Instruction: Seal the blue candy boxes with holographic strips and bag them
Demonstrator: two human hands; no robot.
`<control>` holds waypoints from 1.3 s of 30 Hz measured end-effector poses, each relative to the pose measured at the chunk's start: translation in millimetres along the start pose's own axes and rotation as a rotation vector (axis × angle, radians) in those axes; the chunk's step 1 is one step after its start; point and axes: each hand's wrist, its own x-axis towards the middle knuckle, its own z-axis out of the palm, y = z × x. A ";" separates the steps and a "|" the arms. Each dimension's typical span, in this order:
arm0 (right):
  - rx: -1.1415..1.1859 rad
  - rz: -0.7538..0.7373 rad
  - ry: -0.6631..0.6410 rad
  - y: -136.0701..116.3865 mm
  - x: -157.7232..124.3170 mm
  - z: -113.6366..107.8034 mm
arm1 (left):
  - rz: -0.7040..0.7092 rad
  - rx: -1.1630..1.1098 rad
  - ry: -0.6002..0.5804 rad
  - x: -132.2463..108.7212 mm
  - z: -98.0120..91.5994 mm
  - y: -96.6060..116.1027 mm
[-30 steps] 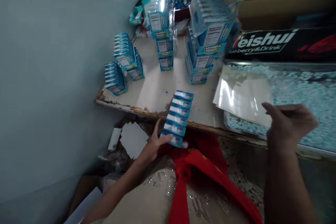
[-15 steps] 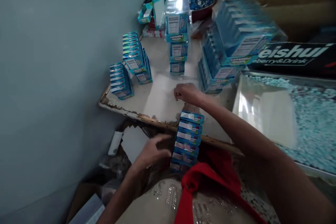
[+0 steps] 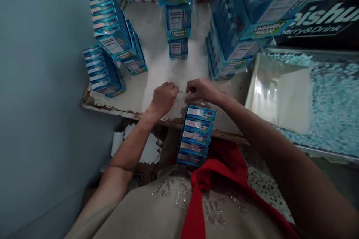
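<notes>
A row of several blue candy boxes [image 3: 195, 136] leans between the table edge and my body, with clear plastic showing at its far end. Just beyond that end, my left hand [image 3: 164, 99] and my right hand [image 3: 204, 91] are close together over the table. Both have their fingers closed in a pinch on the thin clear plastic bag [image 3: 181, 98], whose edge stretches between them. How far the bag covers the boxes is hard to make out.
Stacks of blue candy boxes stand on the table [image 3: 157, 82]: left [image 3: 108, 26], middle [image 3: 178, 18] and right [image 3: 232, 41], some wrapped in plastic. At right, a metal tray [image 3: 333, 153] holds small pale-blue pieces and a white scoop-like sheet [image 3: 291, 93]. A wall [image 3: 42, 82] is on the left.
My left hand has moved up from beside the boxes to the plastic near my right hand and closed. The view has moved nearer the table.
</notes>
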 end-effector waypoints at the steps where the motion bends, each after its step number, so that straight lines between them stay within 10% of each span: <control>1: 0.008 -0.009 0.024 2.7 -4.6 0.4 | -0.020 0.002 0.017 -1.8 2.0 2.2; 10: -0.300 0.164 0.062 16.3 -89.8 4.4 | -0.055 0.051 0.074 -28.4 24.2 25.7; 21: -0.365 0.371 0.034 -14.8 -116.9 -3.7 | 0.150 0.062 -0.057 -20.6 -39.9 43.6; 39: 0.172 0.542 0.751 -74.9 -152.7 7.7 | -0.235 -0.334 0.346 -38.7 -54.3 81.8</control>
